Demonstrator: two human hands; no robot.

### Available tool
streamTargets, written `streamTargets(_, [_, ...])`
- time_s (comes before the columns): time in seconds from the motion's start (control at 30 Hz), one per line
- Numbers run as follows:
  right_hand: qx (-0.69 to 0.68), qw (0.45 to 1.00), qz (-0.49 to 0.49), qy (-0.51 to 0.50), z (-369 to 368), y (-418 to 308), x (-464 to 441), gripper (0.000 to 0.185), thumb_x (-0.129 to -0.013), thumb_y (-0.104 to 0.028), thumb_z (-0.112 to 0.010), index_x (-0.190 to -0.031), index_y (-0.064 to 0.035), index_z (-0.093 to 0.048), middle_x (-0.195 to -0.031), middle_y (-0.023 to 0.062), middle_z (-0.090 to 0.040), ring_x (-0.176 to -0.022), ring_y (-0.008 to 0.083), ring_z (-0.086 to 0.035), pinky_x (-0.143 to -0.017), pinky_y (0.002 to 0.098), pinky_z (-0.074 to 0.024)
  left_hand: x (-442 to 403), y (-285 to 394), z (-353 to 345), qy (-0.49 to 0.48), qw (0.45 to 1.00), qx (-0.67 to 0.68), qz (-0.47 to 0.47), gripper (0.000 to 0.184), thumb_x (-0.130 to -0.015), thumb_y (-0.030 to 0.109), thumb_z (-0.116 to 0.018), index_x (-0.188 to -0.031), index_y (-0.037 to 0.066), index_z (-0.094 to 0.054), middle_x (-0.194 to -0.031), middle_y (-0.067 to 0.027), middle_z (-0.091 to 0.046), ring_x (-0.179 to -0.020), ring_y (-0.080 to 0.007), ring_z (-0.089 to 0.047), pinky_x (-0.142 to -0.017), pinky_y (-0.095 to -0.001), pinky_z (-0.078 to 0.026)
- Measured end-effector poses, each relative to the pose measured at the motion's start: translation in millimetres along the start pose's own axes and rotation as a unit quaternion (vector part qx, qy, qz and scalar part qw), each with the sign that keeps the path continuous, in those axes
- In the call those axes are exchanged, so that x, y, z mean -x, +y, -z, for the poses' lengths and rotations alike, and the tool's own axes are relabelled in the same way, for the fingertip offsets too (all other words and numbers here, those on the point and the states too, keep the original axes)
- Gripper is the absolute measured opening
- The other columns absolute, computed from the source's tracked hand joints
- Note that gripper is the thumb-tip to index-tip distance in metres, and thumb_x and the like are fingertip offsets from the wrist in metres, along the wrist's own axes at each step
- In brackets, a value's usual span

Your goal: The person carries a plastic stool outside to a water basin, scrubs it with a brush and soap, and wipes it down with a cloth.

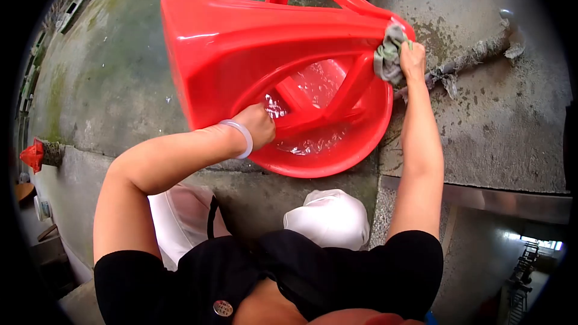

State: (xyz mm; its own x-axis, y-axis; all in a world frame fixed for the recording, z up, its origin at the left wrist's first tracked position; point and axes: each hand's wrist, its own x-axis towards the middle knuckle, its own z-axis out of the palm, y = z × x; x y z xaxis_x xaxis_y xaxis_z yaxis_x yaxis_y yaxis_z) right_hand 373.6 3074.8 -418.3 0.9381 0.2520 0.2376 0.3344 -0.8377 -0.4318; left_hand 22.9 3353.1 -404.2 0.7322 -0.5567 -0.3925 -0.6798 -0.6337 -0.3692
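A large glossy red plastic stool (223,57) with cut-out openings lies tilted on its side in front of me. Its lower part rests over a round red basin (337,165) with water in it. My left hand (262,125) has its fingers wrapped round a lower edge of the stool, the fingertips hidden behind it; a pale bangle (242,138) circles that wrist. At the stool's right end, my right hand (413,60) grips a crumpled grey-green rag (390,54), which is pressed against the red plastic.
Wet concrete floor (114,84) surrounds the basin. On the right, a pole wrapped in ragged material (475,57) lies on damp ground. A red object (33,155) stands at the far left. My knees in white trousers (328,219) are close to the basin.
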Motion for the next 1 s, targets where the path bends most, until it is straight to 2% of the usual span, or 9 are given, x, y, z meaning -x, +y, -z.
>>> streamTargets(0.07, [-0.015, 0.993, -0.019, -0.119, 8, 19, 38, 0.037, -0.082, -0.033, -0.05, -0.096, -0.0032, -0.067, -0.112, 0.0228, -0.055, -0.102, 0.0372, -0.054, -0.091, 0.0383, -0.0421, 2, 8, -16, 0.001, 0.999, -0.027, -0.042, 0.017, -0.076, 0.018, -0.054, -0.075, 0.007, -0.066, -0.076, -0.0072, -0.066, -0.072, -0.022, -0.063, -0.065, -0.0345, -0.044])
streamTargets(0.17, [-0.129, 0.99, 0.054, 0.03, -10, 53, 101, 0.032, -0.083, -0.029, -0.055, -0.101, -0.0051, -0.068, -0.111, 0.0205, -0.054, -0.105, 0.0341, -0.052, -0.092, 0.0372, -0.042, 5, 27, -41, 0.025, 0.999, -0.022, -0.028, 0.017, -0.075, 0.016, -0.052, -0.07, 0.008, -0.066, -0.076, -0.0091, -0.064, -0.074, -0.023, -0.061, -0.065, -0.0353, -0.045])
streamTargets(0.2, [-0.126, 0.986, 0.104, 0.019, -5, 53, 118, 0.032, -0.084, -0.027, -0.06, -0.108, -0.0061, -0.067, -0.115, 0.0202, -0.051, -0.11, 0.0322, -0.049, -0.095, 0.0368, -0.0404, 6, 35, -52, 0.044, 0.999, -0.016, -0.025, 0.017, -0.075, 0.016, -0.052, -0.069, 0.008, -0.066, -0.076, -0.0092, -0.064, -0.074, -0.0232, -0.061, -0.065, -0.0354, -0.045])
streamTargets(0.33, [-0.107, 0.99, 0.094, -0.007, -3, 35, 151, 0.042, -0.085, -0.032, -0.061, -0.116, -0.0024, -0.061, -0.127, 0.0236, -0.041, -0.115, 0.0363, -0.046, -0.098, 0.0376, -0.038, 15, 48, -78, 0.001, 1.0, -0.023, 0.01, 0.018, -0.075, 0.015, -0.051, -0.071, 0.007, -0.066, -0.075, -0.0102, -0.062, -0.074, -0.0246, -0.06, -0.066, -0.0353, -0.045])
streamTargets(0.4, [-0.057, 0.992, 0.108, 0.017, -9, 33, 160, 0.044, -0.086, -0.031, -0.059, -0.122, -0.0063, -0.058, -0.129, 0.0227, -0.04, -0.115, 0.0382, -0.046, -0.098, 0.04, -0.0391, 18, 47, -69, -0.001, 1.0, -0.022, -0.004, 0.017, -0.074, 0.015, -0.051, -0.072, 0.007, -0.066, -0.076, -0.0103, -0.063, -0.074, -0.0248, -0.06, -0.067, -0.036, -0.046])
streamTargets(0.5, [0.097, 0.995, 0.02, 0.004, -5, 6, 173, 0.05, -0.085, -0.033, -0.056, -0.131, -0.0125, -0.05, -0.13, 0.0207, -0.041, -0.114, 0.0392, -0.046, -0.096, 0.0431, -0.0406, 12, 47, -68, 0.001, 1.0, 0.003, -0.002, 0.017, -0.075, 0.015, -0.051, -0.073, 0.008, -0.066, -0.077, -0.01, -0.063, -0.074, -0.0243, -0.06, -0.068, -0.0361, -0.046])
streamTargets(0.6, [0.155, 0.985, -0.015, -0.076, -6, -5, 173, 0.058, -0.083, -0.036, -0.054, -0.137, -0.0173, -0.042, -0.131, 0.0189, -0.041, -0.114, 0.039, -0.046, -0.094, 0.0453, -0.0418, 8, 47, -64, -0.019, 1.0, 0.022, 0.0, 0.017, -0.075, 0.015, -0.051, -0.074, 0.008, -0.066, -0.078, -0.0095, -0.063, -0.075, -0.024, -0.06, -0.068, -0.0358, -0.046])
streamTargets(0.93, [0.21, 0.973, -0.042, -0.086, 30, 0, 155, 0.047, -0.081, -0.034, -0.048, -0.122, -0.0135, -0.055, -0.11, 0.0205, -0.059, -0.101, 0.038, -0.058, -0.088, 0.0456, -0.0457, 3, 43, -58, 0.008, 1.0, -0.017, -0.025, 0.018, -0.074, 0.016, -0.052, -0.076, 0.007, -0.067, -0.08, -0.0102, -0.064, -0.079, -0.0257, -0.061, -0.072, -0.0365, -0.047])
streamTargets(1.0, [0.117, 0.992, -0.051, 0.013, 43, 9, 154, 0.044, -0.08, -0.034, -0.049, -0.115, -0.0108, -0.061, -0.108, 0.0204, -0.059, -0.101, 0.0362, -0.058, -0.086, 0.0429, -0.0458, 4, 38, -59, -0.001, 0.999, -0.021, -0.033, 0.018, -0.074, 0.016, -0.052, -0.076, 0.007, -0.067, -0.08, -0.0112, -0.064, -0.079, -0.0262, -0.061, -0.071, -0.0366, -0.047])
